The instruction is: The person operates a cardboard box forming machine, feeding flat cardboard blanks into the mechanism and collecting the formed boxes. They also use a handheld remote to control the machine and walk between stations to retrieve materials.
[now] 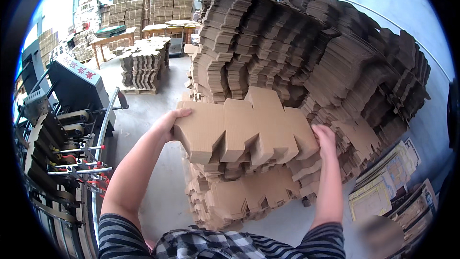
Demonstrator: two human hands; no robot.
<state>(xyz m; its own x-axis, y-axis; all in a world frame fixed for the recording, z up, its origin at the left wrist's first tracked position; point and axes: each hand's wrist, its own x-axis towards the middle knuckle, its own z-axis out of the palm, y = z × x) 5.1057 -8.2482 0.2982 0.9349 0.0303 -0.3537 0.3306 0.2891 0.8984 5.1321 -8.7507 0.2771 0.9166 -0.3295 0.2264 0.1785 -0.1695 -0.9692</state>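
A thick, squared-up stack of die-cut cardboard blanks (258,122) is between my two hands, its notched edge toward me. My left hand (177,122) grips the stack's left end, with the thumb on top and the fingers hidden beneath or behind it. At the right end my right hand (325,138) is closed against the side, its fingers partly out of sight. Below is a lower pile of similar cardboard blanks (244,194). Whether the held stack touches that pile, I cannot tell.
Tall piles of brown cardboard blanks (268,33) rise ahead and to the right. A machine with metal rails and red-tipped rods (79,163) stands at left. Flat cutting boards (371,199) lean at lower right. Farther back are a palletised stack (143,64) and wooden tables (112,38).
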